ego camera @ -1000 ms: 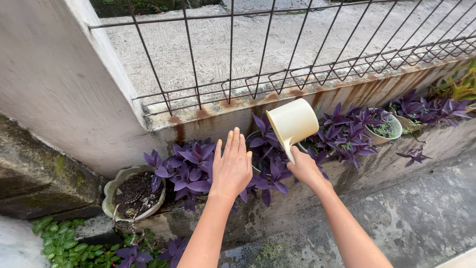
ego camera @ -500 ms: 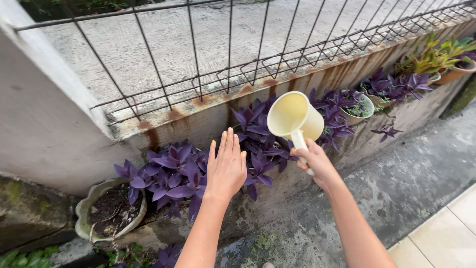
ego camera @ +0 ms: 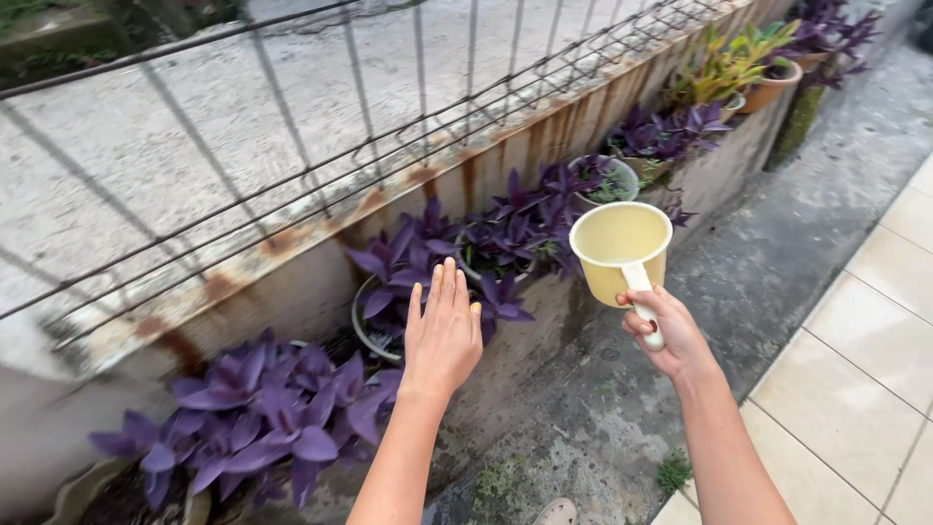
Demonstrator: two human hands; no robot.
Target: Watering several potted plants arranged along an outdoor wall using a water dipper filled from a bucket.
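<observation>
the right hand (ego camera: 671,335) grips the pale yellow dipper (ego camera: 622,251) by its handle, cup upright and away from her. the left hand (ego camera: 442,331) hovers flat, open and empty, over the purple plants (ego camera: 428,258) on the left.

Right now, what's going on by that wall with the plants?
A person stands over a row of potted purple plants along a low wall topped by a rusty wire fence. The right hand grips the handle of a pale yellow dipper, held upright and away from the pots, apparently empty. The left hand hovers open and flat above the plants, holding nothing.
</observation>
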